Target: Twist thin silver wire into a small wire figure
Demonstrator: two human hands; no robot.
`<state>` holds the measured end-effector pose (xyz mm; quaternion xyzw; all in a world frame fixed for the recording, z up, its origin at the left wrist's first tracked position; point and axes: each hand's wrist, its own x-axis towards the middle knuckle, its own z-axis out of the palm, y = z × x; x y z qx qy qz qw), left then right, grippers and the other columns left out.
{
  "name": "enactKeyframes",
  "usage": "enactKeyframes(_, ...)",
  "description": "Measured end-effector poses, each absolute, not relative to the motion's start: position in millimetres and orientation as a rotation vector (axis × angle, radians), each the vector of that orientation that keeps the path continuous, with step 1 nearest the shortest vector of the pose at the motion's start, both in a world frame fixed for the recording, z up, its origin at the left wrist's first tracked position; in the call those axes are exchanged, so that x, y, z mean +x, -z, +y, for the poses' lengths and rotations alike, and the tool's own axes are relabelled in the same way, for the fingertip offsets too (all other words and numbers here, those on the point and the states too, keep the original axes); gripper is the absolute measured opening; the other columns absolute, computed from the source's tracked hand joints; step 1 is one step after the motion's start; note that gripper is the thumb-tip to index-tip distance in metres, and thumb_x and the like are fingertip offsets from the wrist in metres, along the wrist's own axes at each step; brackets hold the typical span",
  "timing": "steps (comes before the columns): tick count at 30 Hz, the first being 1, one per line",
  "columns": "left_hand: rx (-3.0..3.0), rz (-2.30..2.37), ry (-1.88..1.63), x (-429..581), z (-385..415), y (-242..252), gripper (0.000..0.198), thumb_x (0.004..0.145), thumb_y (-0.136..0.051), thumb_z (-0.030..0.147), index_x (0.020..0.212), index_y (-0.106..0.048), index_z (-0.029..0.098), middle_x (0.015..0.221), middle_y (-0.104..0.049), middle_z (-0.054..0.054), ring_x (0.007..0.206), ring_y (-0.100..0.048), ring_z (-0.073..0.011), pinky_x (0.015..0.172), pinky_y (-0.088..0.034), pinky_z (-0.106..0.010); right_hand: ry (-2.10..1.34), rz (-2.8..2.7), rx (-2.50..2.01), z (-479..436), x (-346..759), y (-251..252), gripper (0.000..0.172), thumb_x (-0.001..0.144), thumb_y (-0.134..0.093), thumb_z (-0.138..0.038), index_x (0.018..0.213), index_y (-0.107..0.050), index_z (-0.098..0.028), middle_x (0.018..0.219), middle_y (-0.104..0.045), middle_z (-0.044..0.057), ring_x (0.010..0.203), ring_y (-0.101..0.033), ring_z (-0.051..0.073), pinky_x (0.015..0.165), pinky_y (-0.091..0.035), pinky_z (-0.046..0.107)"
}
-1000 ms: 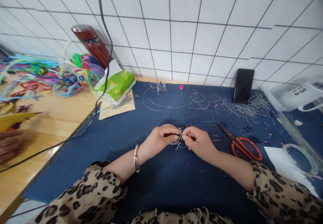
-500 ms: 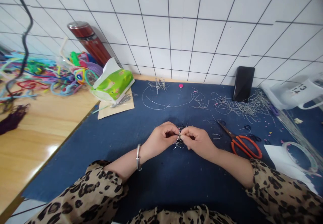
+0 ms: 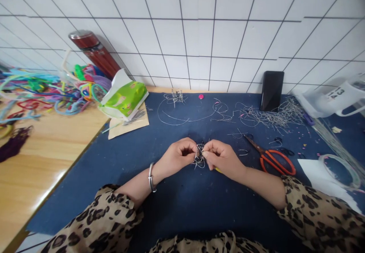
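Observation:
Over the blue mat [image 3: 182, 207], both hands meet at a small tangle of silver and dark wire [image 3: 200, 163]. My left hand [image 3: 180, 155] pinches its left side between thumb and fingertips; a silver bangle circles that wrist. On the other side, my right hand [image 3: 224, 158] has thumb and index finger pressed together at the wire's right edge. A bit of yellow [image 3: 218, 169] shows beneath the right hand, too small to name. Fingers cover much of the wire piece. Orange-handled scissors [image 3: 270, 158] lie to the right of my right hand.
A similar wire piece [image 3: 178, 96] stands near the wall. Loose wire clippings [image 3: 278, 116] lie below a black phone [image 3: 272, 91]. A tissue pack [image 3: 125, 99], red flask [image 3: 97, 53] and colourful pipe cleaners [image 3: 37, 85] are leftward; a white jug [image 3: 339, 97] stands right.
My fingertips have moved slightly apart, showing more of the wire tangle between them. The yellow bit now shows under my right hand. The whole view has shifted a little.

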<state>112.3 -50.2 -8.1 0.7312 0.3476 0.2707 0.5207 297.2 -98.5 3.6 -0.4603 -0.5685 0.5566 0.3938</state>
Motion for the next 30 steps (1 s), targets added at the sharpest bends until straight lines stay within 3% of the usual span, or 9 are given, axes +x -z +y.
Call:
enactKeyframes(11, 1.631, 0.821, -0.575, 111.1, -48.5, 3.0, 0.008, 0.081, -0.056, 0.020, 0.081, -0.059, 0.013, 0.079, -0.054, -0.003, 0.069, -0.051, -0.0098, 0.064, -0.042, -0.023, -1.446, -1.423, -1.141, -98.5, 300.3, -4.5, 0.008, 0.083, -0.049, -0.022, 0.078, -0.052, -0.017, 0.049, -0.049, -0.007, 0.044, -0.045, 0.006, 0.049, -0.038, 0.019)
enactKeyframes(21, 1.592, 0.784, -0.562, 108.3, -49.5, -0.9, 0.014, 0.081, -0.058, 0.025, 0.087, -0.060, 0.013, 0.089, -0.054, -0.005, 0.076, -0.051, -0.0119, 0.070, -0.043, -0.025, -1.427, -1.404, -1.173, -96.9, 300.6, -2.2, 0.006, 0.082, -0.049, -0.019, 0.077, -0.053, -0.017, 0.050, -0.049, -0.007, 0.044, -0.045, 0.006, 0.047, -0.038, 0.018)
enactKeyframes(30, 1.429, 0.902, -0.643, 115.1, -57.3, -0.4, 0.013, 0.079, -0.061, 0.027, 0.080, -0.064, 0.014, 0.087, -0.055, -0.004, 0.072, -0.048, -0.0110, 0.066, -0.040, -0.024, -1.505, -1.378, -1.072, -96.0, 301.8, 0.6, 0.006, 0.083, -0.048, -0.020, 0.079, -0.051, -0.017, 0.048, -0.049, -0.007, 0.044, -0.045, 0.006, 0.047, -0.038, 0.019)
